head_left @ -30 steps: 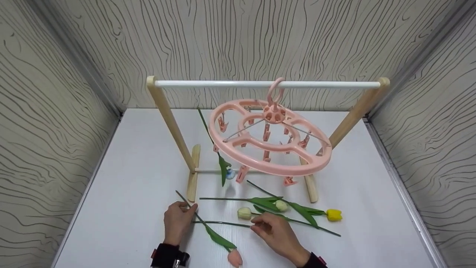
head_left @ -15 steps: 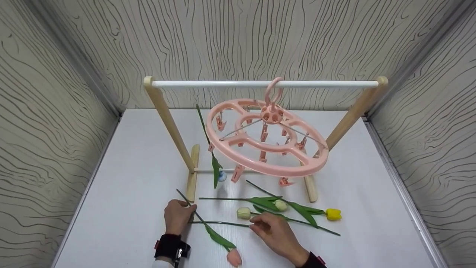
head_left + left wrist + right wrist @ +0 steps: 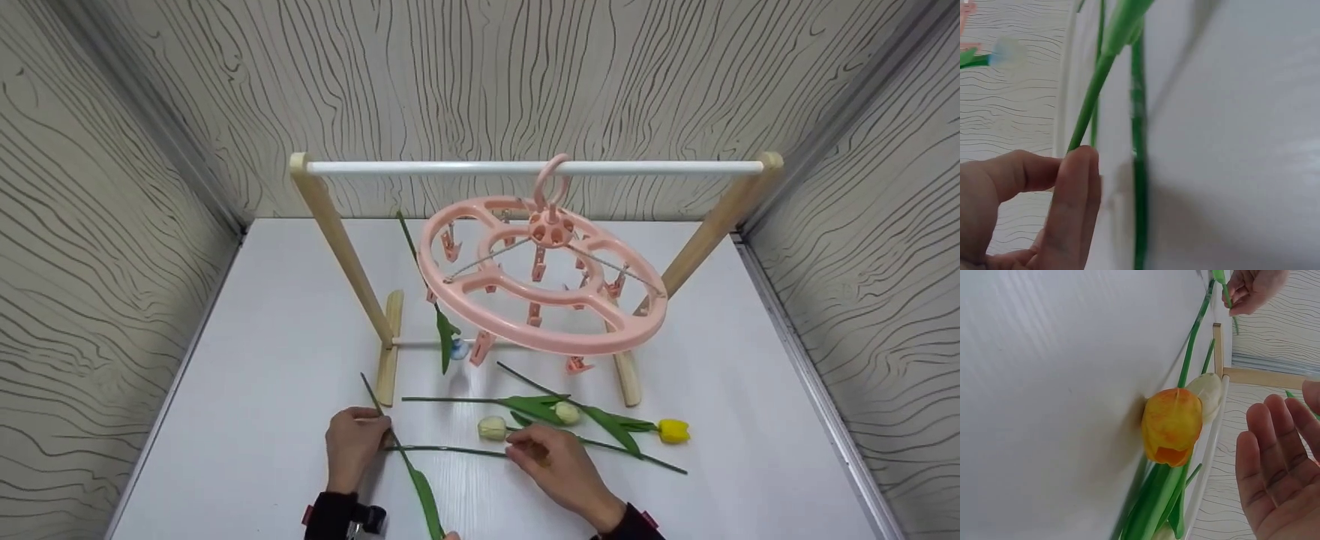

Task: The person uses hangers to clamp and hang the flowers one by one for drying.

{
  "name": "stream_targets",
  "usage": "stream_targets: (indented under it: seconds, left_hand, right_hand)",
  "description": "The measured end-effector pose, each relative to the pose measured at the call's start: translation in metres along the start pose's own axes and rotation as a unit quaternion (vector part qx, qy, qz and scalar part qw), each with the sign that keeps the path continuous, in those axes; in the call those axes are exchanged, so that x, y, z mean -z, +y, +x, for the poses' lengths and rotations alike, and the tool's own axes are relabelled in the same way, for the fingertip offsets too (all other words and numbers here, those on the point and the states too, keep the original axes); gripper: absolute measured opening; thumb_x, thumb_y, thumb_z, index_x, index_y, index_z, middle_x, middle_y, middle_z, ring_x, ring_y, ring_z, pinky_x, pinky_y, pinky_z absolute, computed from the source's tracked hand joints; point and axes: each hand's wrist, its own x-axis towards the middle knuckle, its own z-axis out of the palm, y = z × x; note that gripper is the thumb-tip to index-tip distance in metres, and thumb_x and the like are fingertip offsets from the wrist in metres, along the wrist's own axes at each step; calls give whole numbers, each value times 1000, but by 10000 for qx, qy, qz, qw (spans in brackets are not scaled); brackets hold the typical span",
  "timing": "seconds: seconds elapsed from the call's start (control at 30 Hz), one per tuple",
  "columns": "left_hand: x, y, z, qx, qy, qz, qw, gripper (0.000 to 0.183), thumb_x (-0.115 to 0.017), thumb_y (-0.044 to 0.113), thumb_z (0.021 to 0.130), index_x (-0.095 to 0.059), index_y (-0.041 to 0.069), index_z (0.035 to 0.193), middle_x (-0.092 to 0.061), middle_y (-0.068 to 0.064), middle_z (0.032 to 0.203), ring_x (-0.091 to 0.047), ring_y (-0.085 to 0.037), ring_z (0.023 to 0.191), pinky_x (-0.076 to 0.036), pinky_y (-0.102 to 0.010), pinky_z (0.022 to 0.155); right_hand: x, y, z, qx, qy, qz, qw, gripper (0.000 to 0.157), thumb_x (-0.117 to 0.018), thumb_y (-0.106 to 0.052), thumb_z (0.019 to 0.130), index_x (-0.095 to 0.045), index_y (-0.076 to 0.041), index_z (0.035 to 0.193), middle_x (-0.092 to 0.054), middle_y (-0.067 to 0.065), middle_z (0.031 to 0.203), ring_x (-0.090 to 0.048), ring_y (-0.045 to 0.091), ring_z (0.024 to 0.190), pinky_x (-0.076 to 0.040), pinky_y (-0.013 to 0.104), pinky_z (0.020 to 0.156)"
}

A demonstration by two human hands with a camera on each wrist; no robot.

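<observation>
My left hand [image 3: 354, 444] pinches the green stem of a pink tulip [image 3: 424, 502] between thumb and fingers. Its leaf slants down toward me, with only a sliver of the bloom showing at the bottom edge. In the left wrist view the thumb and fingertips meet on the stem [image 3: 1090, 107]. My right hand [image 3: 561, 469] hovers over the tabletop, fingers loosely extended and holding nothing. Below it lies an orange-yellow tulip [image 3: 1172, 430], its bloom hidden by the hand in the head view; its stem [image 3: 450, 449] runs left, passing beneath the pink tulip's stem.
A pink round clip hanger [image 3: 555, 343] hangs from the white rod [image 3: 420, 167] of a wooden stand [image 3: 341, 255]. One clip at its left holds a blue tulip [image 3: 459, 349]. Two white tulips, one at the front [image 3: 492, 429], and a yellow tulip [image 3: 673, 431] lie on the table.
The pink tulip has swung steeper in my left hand, its bloom dropping toward the bottom edge. My right hand has stayed nearly still. The hanger sways slightly.
</observation>
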Motion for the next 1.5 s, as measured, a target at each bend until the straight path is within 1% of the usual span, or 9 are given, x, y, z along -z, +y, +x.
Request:
stream_targets:
  seconds: [0.17, 0.3, 0.43, 0.57, 0.73, 0.9, 1.2, 1.33, 1.5]
  left_hand:
    - [3, 19, -16, -163, 14, -434, 9989, 23, -74, 6, 87, -72, -7, 106, -78, -9, 74, -72, -14, 58, -57, -23, 55]
    - [3, 34, -30, -522, 85, -783, 9955, 21, -75, 2, 89, -70, -8, 107, -78, -11, 76, -74, -15, 60, -61, -21, 56]
    - [3, 49, -43, -862, 191, -997, 9911, 21, -76, 1, 89, -69, -8, 107, -78, -13, 79, -75, -14, 64, -63, -20, 59]
    - [3, 62, -54, -1056, 272, -1197, 9868, 19, -76, -1, 89, -69, -7, 105, -78, -14, 80, -75, -12, 64, -63, -20, 61]
    - [3, 78, -65, -1422, 255, -1459, 9787, 16, -77, -2, 89, -68, -4, 102, -78, -15, 84, -74, -9, 64, -63, -20, 63]
    - [-2, 94, -74, -1923, 151, -1711, 9662, 16, -79, -4, 88, -68, -4, 100, -77, -15, 85, -74, -9, 66, -63, -20, 63]
    - [-10, 114, -84, -2493, -184, -1809, 9512, 17, -80, -5, 88, -67, -3, 99, -77, -16, 87, -75, -7, 72, -64, -20, 64]
    - [-12, 120, -87, -2616, -340, -1847, 9467, 16, -80, -4, 88, -68, -2, 99, -77, -16, 88, -75, -8, 75, -64, -20, 65]
    - [-14, 124, -88, -2652, -559, -1827, 9451, 14, -80, 0, 90, -69, -1, 99, -77, -15, 90, -76, -10, 77, -64, -20, 66]
  right_hand:
    - [2, -7, 4, -98, -43, 242, 9997, 29, -70, -35, 103, -78, -9, 113, -76, -2, 96, -65, -2, 83, -55, 17, 72]
    - [2, -15, 9, -24, 55, 273, 9996, 28, -71, -35, 102, -78, -9, 112, -76, -1, 96, -65, -1, 83, -54, 17, 72]
    - [0, -25, 13, 215, 136, 290, 9993, 25, -71, -36, 101, -78, -14, 111, -77, -1, 97, -66, 0, 81, -56, 19, 73]
    - [-3, -35, 19, 557, 179, 307, 9978, 21, -71, -37, 101, -78, -19, 111, -77, -3, 99, -68, 0, 81, -59, 21, 74]
    - [-6, -50, 26, 985, 267, 348, 9942, 13, -73, -33, 100, -78, -23, 107, -78, -3, 97, -68, 1, 80, -60, 22, 73]
    - [-5, -63, 36, 1130, 249, 432, 9923, 11, -76, -31, 98, -80, -24, 106, -79, -3, 96, -69, 2, 80, -60, 21, 70]
    - [-6, -75, 45, 1277, 209, 598, 9898, 16, -78, -30, 96, -82, -20, 108, -79, -1, 93, -65, -1, 76, -55, 18, 65]
    - [-8, -74, 47, 1421, 346, 731, 9865, 10, -79, -25, 95, -82, -19, 103, -79, 1, 89, -59, -3, 70, -53, 18, 61]
    - [-9, -71, 48, 1608, 623, 909, 9808, 6, -79, -18, 95, -83, -18, 100, -79, 3, 86, -53, -1, 64, -46, 15, 57]
